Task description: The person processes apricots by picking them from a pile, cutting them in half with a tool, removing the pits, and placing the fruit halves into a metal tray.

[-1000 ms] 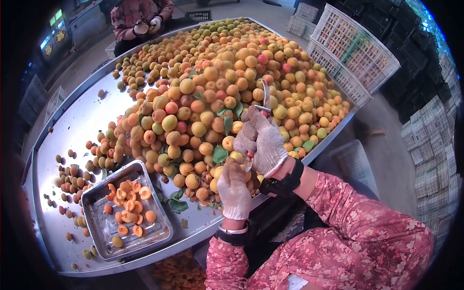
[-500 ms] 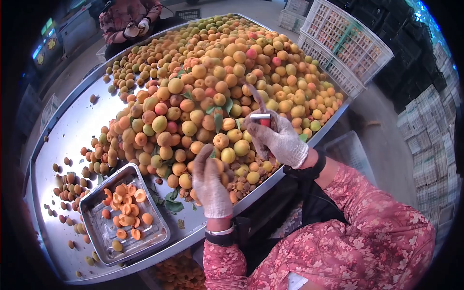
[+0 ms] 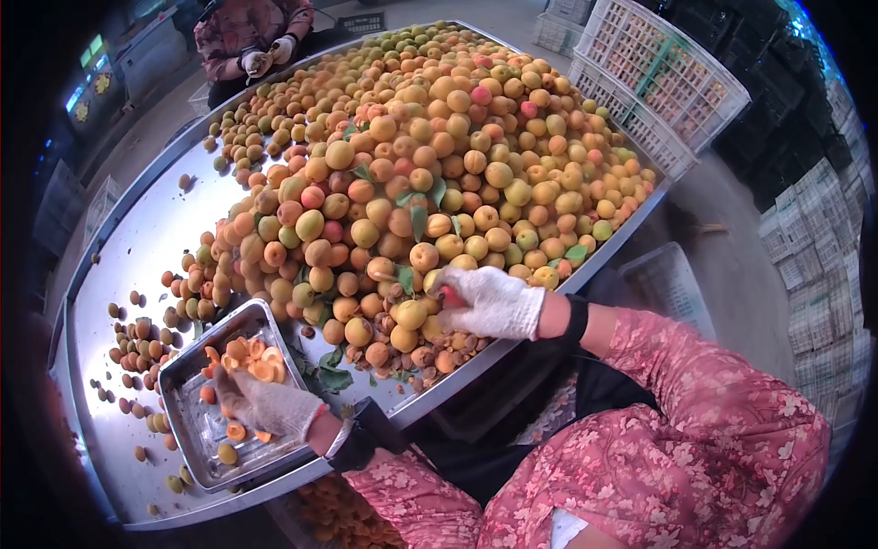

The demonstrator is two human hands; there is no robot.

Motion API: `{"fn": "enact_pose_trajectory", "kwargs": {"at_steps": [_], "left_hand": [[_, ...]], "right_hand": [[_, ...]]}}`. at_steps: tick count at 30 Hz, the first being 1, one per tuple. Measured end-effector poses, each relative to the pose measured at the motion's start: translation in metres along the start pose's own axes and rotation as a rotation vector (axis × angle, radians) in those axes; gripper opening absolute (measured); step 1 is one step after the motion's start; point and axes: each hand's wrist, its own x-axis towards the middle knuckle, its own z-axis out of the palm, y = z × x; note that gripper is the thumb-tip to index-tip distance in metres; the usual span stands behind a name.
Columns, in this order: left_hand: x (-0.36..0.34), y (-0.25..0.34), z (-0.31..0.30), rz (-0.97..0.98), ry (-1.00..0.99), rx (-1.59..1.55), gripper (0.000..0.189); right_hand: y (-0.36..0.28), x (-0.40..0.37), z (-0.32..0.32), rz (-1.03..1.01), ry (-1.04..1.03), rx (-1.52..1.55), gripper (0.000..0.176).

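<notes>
My left hand (image 3: 261,403), in a whitish glove, reaches into the metal tray (image 3: 174,423) over halved apricots (image 3: 262,364). Its fingertips are dark and blurred against the fruit, and whether they hold anything cannot be made out. My right hand (image 3: 485,300), also gloved, is closed around a small red-handled tool (image 3: 451,296) at the front edge of the apricot pile (image 3: 393,174). The tool's blade does not show clearly. Below that hand lie brownish pits and scraps (image 3: 425,373) near the table edge.
The metal table (image 3: 151,215) has a raised rim. Green leaves (image 3: 327,371) lie right of the tray. Across the table are a co-worker's gloved hands (image 3: 268,57). White crates (image 3: 658,73) stand at the back right, a pale bin (image 3: 672,288) beside the table.
My left hand has moved from the pile's front edge left into the tray. My right hand has come down and left, its tool now lower and mostly hidden. The view has shifted slightly.
</notes>
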Motion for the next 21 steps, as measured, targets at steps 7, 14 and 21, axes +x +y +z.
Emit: {"fn": "enact_pose_trajectory", "kwargs": {"at_steps": [7, 14, 21], "left_hand": [[-0.024, 0.010, 0.016, 0.136, -0.183, 0.067, 0.021], [-0.049, 0.004, 0.023, -0.092, -0.510, -0.069, 0.021], [-0.109, 0.016, 0.043, -0.311, -1.164, 0.075, 0.038]], "right_hand": [[-0.024, 0.026, 0.025, 0.107, -0.215, -0.157, 0.045], [-0.012, 0.034, 0.009, 0.129, -0.106, 0.126, 0.044], [-0.007, 0.033, -0.006, -0.020, 0.092, -0.018, 0.059]]}}
